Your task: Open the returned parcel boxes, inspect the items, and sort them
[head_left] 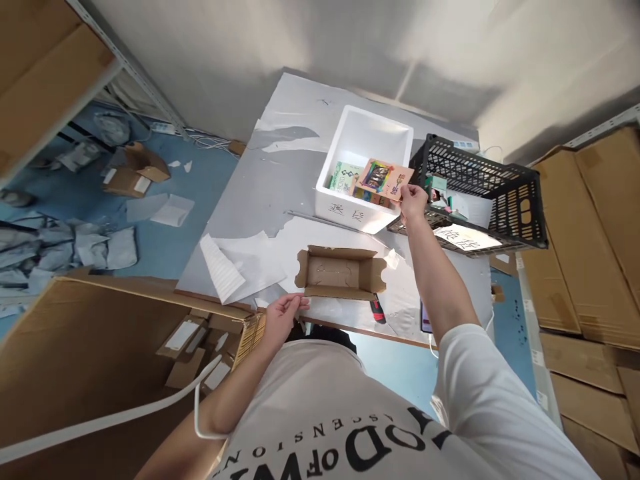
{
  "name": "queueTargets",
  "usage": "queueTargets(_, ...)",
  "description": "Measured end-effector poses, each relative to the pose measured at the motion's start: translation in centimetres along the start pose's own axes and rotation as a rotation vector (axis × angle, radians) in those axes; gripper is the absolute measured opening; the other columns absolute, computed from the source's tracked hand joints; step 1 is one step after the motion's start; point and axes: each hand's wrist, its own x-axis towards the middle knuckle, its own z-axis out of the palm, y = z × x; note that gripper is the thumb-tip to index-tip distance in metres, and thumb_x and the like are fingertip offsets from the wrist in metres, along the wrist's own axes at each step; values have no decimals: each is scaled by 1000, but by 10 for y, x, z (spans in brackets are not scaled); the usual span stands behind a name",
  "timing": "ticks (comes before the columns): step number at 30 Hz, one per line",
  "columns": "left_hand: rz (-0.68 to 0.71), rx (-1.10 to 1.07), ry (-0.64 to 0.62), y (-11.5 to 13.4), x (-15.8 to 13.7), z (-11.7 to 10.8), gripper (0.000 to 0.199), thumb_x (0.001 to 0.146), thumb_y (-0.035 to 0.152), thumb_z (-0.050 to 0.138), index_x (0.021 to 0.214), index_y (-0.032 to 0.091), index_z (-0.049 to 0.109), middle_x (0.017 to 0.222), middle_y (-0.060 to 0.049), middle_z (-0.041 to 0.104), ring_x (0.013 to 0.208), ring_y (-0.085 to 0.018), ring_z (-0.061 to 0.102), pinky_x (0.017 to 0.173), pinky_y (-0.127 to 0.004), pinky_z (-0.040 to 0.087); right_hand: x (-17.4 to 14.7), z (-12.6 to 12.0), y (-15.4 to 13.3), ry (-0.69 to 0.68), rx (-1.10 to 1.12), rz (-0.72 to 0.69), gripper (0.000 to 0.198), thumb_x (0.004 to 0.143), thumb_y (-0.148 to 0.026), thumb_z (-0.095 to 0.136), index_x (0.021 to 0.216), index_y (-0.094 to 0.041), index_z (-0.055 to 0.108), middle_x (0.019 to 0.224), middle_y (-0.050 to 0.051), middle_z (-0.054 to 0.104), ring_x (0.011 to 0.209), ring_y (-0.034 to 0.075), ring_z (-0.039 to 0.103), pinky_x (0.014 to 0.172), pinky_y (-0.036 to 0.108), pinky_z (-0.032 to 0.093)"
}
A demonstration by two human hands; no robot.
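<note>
My right hand [414,202] pinches the edge of a peach-coloured booklet or card [395,175] with a colourful picture, above the front right of a white foam box [345,208]. Inside that box, a green printed card or booklet [343,177] and another colourful one lie partly hidden beneath it. At the front of the table lies an open brown cardboard box [340,273], its flaps raised and nothing visible inside. My left hand [283,317] is at its near left corner, fingertips closed together against the edge.
A black plastic crate [520,207] with printed items stands right of the foam box. A red-and-black cutter [378,311], a phone [426,319] and white foam sheet [220,270] lie on the table [230,200]. A large carton [100,333] stands left.
</note>
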Motion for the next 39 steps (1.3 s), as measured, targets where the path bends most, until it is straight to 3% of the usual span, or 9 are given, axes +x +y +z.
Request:
queueTargets(6, -58, 143, 132, -42, 19, -48, 56, 60, 64, 74, 89, 17, 68, 82, -9, 75, 76, -23, 71, 81, -39, 55, 27, 12, 26, -7, -520, -123, 29, 80, -29, 60, 97, -7, 64, 90, 13, 68, 90, 23, 65, 88, 44, 52)
queueTargets(9, -70, 325, 80, -61, 37, -63, 55, 58, 61, 76, 90, 17, 68, 86, -10, 75, 85, -26, 71, 86, -43, 54, 8, -18, 32, -57, -581, -329, 37, 83, -32, 57, 111, -8, 63, 103, 15, 67, 99, 24, 64, 94, 44, 50)
queueTargets(11, -23, 466, 16, -71, 51, -66, 53, 57, 55, 77, 94, 18, 69, 98, -12, 74, 95, -29, 69, 90, -45, 52, -29, -51, 46, -44, -500, -417, 41, 88, -35, 47, 120, -12, 59, 115, 16, 64, 105, 23, 63, 94, 41, 50)
queueTargets(14, 80, 606, -89, -79, 73, -59, 54, 55, 44, 80, 101, 19, 67, 112, -14, 70, 107, -33, 64, 95, -47, 49, -114, -95, 86, 57, -451, -186, 43, 89, -31, 35, 122, -12, 54, 118, 17, 62, 100, 23, 65, 90, 43, 52)
queueTargets(16, 123, 662, -152, -82, 87, -49, 54, 54, 37, 80, 103, 19, 66, 112, -14, 68, 110, -35, 62, 96, -48, 48, -172, -107, 117, -132, -484, 62, 45, 81, -29, 44, 120, -11, 55, 122, 20, 61, 99, 26, 65, 88, 45, 52)
queueTargets(20, 130, 718, -210, -84, 96, -28, 44, 59, 32, 77, 98, 17, 65, 106, -14, 68, 110, -34, 61, 98, -49, 46, -242, -88, 153, -394, -436, 166, 29, 68, -30, 60, 93, -16, 63, 105, 15, 68, 100, 29, 64, 87, 43, 51)
queueTargets(28, 291, 593, -99, -69, 69, -27, 52, 78, 46, 62, 119, 15, 62, 115, -15, 63, 100, -24, 64, 86, -38, 53, -274, -72, 143, -277, -308, 186, 41, 82, -53, 49, 104, -19, 54, 108, 13, 67, 96, 22, 63, 87, 37, 50)
queueTargets(34, 279, 644, -232, -82, 78, -36, 78, 58, 41, 78, 129, 17, 56, 136, -15, 55, 127, -31, 50, 100, -44, 46, -302, -81, 172, -389, -205, 284, 50, 80, -34, 44, 128, -21, 50, 132, 12, 59, 121, 23, 56, 95, 38, 49)
queueTargets(39, 253, 482, -192, -79, 80, -38, 64, 70, 49, 66, 124, 14, 60, 124, -14, 64, 116, -27, 59, 103, -43, 44, -313, -83, 168, -384, -171, 186, 55, 76, -35, 56, 127, -19, 48, 129, 14, 59, 117, 24, 58, 97, 41, 47)
